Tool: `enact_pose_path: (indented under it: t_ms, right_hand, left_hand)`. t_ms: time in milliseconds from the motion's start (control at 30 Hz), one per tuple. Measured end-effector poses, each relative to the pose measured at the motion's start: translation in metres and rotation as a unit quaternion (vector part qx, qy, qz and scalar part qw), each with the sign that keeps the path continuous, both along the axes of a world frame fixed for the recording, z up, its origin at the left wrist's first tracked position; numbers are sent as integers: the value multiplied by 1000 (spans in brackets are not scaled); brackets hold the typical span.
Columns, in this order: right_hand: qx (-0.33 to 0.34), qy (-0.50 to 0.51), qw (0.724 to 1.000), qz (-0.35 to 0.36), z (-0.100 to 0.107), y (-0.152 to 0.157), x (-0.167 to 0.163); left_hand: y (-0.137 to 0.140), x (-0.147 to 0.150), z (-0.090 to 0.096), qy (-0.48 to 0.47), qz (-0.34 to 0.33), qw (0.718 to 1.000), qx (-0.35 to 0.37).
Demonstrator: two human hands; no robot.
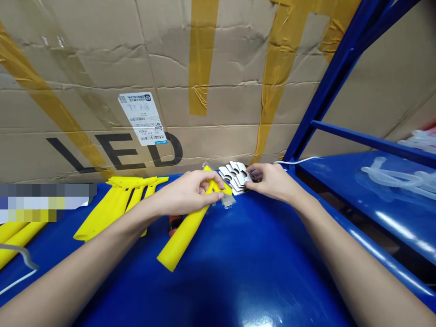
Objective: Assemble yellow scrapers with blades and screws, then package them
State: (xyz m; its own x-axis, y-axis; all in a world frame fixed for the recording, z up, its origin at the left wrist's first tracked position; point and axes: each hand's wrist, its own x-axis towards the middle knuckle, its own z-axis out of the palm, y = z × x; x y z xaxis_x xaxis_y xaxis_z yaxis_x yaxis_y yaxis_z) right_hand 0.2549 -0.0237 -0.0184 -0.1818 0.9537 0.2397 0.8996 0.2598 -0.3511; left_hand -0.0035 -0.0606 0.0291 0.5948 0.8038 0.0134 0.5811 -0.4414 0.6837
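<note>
My left hand [194,193] is closed around the narrow upper end of a yellow tube-shaped piece [185,236], whose wide end slants down toward me. Behind its fingertips lie small clear-grey flat pieces [228,200]. At the right end of a spread pile of small white cards with dark rounded marks [235,176], my right hand [264,179] has its thumb and fingers curled on the edge of one card. Left of my hands, several more yellow tube-shaped pieces [105,211] lie side by side. A red and black object [174,224] is partly hidden behind the held piece.
Behind the blue table [231,272] stands a large cardboard box [225,68] marked LED. A blue metal frame [327,86] rises at the right, with clear plastic pieces [402,175] on the surface beyond. Further yellow pieces [23,236] and a grey curved wire [25,256] lie far left.
</note>
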Motion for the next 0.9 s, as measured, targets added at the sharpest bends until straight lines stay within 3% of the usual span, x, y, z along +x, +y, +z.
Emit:
enact_pose_path:
  t_ms: [167, 367, 533, 700, 800, 900]
  right_hand:
    - [1, -29, 1000, 2, 4, -3, -4]
    - [96, -117, 985, -77, 19, -12, -5]
    - [230, 22, 972, -40, 29, -24, -23]
    - [288, 120, 950, -16, 28, -34, -44]
    - [246, 205, 947, -8, 27, -37, -54]
    - [96, 342, 934, 37, 24, -38, -66]
  left_hand:
    - [-1, -1, 1, -9, -3, 1000, -1]
    - [-3, -2, 6, -23, 4, 1000, -11]
    - [-7, -22, 6, -99, 47, 991, -77]
    - [-13, -58, 2, -159, 146, 969, -119]
    - [-17, -76, -3, -203, 185, 952, -134]
    - [-21, -86, -8, -251, 222, 932, -137]
